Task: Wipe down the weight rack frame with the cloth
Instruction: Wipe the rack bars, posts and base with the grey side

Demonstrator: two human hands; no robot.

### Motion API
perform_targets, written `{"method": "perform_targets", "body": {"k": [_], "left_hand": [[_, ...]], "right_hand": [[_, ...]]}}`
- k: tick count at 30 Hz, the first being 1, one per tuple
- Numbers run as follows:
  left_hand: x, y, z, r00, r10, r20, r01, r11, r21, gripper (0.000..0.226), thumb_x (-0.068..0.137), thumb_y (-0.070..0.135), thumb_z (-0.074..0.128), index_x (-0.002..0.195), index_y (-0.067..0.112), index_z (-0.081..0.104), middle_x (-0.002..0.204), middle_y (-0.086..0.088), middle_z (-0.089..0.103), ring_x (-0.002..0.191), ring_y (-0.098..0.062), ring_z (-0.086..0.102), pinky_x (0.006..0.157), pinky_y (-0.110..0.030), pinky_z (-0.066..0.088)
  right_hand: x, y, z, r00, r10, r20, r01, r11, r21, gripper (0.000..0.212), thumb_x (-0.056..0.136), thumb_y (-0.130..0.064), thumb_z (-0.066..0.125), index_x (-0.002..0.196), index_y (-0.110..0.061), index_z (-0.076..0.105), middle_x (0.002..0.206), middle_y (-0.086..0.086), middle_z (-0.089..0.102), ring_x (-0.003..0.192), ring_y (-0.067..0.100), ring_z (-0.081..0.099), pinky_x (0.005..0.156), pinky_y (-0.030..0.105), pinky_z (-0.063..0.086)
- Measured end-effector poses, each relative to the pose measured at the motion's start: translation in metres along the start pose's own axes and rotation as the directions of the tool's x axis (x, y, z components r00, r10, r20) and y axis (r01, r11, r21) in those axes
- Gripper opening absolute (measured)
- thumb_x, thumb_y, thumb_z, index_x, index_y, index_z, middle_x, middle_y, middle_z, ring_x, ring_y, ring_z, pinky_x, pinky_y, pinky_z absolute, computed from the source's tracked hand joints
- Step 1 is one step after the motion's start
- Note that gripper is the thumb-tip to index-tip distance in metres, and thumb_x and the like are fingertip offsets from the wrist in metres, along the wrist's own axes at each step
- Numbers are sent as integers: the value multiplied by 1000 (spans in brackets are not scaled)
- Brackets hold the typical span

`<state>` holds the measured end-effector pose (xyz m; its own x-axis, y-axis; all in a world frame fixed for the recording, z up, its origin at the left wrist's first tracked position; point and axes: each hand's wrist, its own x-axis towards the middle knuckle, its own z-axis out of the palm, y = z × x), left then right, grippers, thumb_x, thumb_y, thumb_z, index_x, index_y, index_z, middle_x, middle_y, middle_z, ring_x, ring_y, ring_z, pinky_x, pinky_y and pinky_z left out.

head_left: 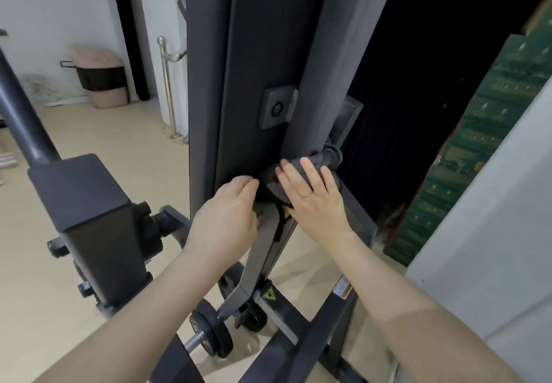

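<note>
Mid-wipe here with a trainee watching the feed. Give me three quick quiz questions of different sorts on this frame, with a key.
1. True or false: the right hand presses the grey cloth against the rack frame with fingers laid flat.
2. Multiple choice: the left hand is at A) the dumbbell, B) the frame's edge beside the cloth, C) the pink bin.
3. Fill in: a yellow warning sticker sits low on the frame, ____ both hands.

Key: 1 true; 2 B; 3 below.

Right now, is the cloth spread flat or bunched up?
Bunched: the cloth sits crumpled in folds under the right hand, pressed against the rack frame.
</note>
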<state>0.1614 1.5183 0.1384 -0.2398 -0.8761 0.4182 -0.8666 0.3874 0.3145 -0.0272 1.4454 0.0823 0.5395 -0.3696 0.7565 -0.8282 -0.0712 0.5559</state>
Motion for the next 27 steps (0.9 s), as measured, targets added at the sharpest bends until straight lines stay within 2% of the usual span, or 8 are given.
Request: {"method": "perform_targets", "body": {"k": [5,10,13,17,20,23,25,27], "left_hand": [[-1,3,6,999,-34,8,33,997,69,50,92,13,42,141,14,38,146,5,35,126,-17,43,84,-34,48],[-3,-3,20,993,101,-55,-89,979,183,47,65,0,70,112,2,63,113,-10,64,89,-28,67,52,-32,53],[-4,6,29,992,83,-91,-73,992,99,48,70,-2,67,118,1,61,119,-12,61,101,-30,63,70,-31,53],[-6,11,40,984,104,-141,-86,988,129,52,66,-7,69,117,-3,61,121,-17,60,111,-34,59,90,-31,39],[-8,17,47,972,150,-180,-128,984,124,44,76,2,53,120,-2,59,127,-17,57,118,-29,52,96,-31,39],[-3,28,55,930,298,-215,-266,950,163,46,82,6,38,124,-3,55,135,-19,48,126,-29,42,105,-35,37],[5,33,64,892,399,-213,-343,904,256,48,83,3,40,131,1,47,143,-17,37,133,-31,35,111,-39,30],[14,37,71,879,436,-194,-335,854,398,56,84,4,46,139,6,34,148,-13,27,138,-30,26,115,-39,19]], "right_hand": [[-10,-28,9,991,126,43,-131,980,151,66,78,-27,64,137,-14,37,143,4,24,130,35,25,114,47,16],[-28,-40,28,991,132,15,-132,964,233,68,75,-29,64,135,-13,36,144,4,20,131,38,15,107,54,19],[-36,-42,33,995,98,25,-102,968,230,76,79,-37,55,142,-12,20,147,4,5,133,37,8,111,54,18],[-41,-43,30,991,132,-6,-121,925,360,65,82,-18,59,140,-11,29,138,1,25,122,33,27,99,41,40],[-40,-29,21,978,202,-51,-132,788,601,36,90,-1,43,125,-11,45,127,0,37,108,24,40,90,32,48],[-47,-2,14,936,322,142,-309,556,772,48,79,1,60,124,-8,45,125,3,37,112,23,39,104,29,35],[-49,16,16,783,485,390,-570,307,762,46,85,-2,61,129,-2,46,133,2,34,122,19,31,108,31,30],[-38,34,24,642,559,524,-686,114,719,44,93,-7,53,136,-3,42,142,4,30,132,14,22,114,38,25]]}}
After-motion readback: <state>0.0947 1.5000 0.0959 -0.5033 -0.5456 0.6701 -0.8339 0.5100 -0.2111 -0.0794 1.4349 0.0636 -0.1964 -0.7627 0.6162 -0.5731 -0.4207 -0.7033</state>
